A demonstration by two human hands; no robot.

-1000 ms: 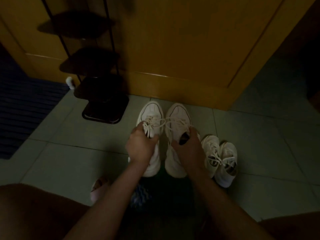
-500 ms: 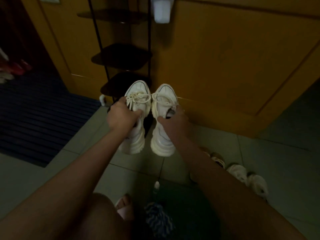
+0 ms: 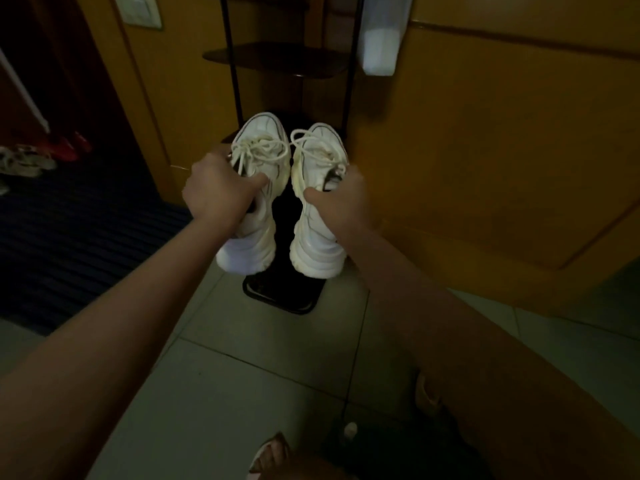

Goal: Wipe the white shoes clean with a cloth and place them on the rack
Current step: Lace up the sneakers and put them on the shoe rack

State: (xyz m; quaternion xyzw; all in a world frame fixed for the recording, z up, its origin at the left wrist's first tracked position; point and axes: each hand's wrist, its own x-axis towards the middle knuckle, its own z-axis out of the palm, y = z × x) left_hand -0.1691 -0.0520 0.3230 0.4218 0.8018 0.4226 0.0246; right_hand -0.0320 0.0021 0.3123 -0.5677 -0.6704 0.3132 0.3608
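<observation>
Far left: dark striped mat (image 3: 76,237) on the floor, well apart from the work.

Left hand (image 3: 221,194): fingers curled round the collar and tongue of the left shoe (image 3: 249,252), thumb pressed on its inner side. Firm hold, shoe off the floor.

Left shoe: toe points away from me toward the rack (image 3: 278,297), heel hangs nearer me. Laces are loose and looped over the upper.

Rack: black, narrow, tiered between two thin posts. The bottom tray shows just below both heels. I cannot tell whether the toes touch a tier.

Right shoe (image 3: 313,240): just beside the left, small gap between them, same heading.

Right hand (image 3: 348,202): thumb on the shoe's inner side, fingers wrapped over the collar on the far side. Gripping, not resting.

Handling, my judgement: these should be light. The thick ribbed sole looks stiff, but the upper is soft and the collar will fold under a hard pinch, so a hold at the collar with the thumb bracing the side suits carrying. For setting down, the sole is the part to trust, lowered flat. The loose laces could snag a post, and the rack looks narrow for a pair side by side.
</observation>
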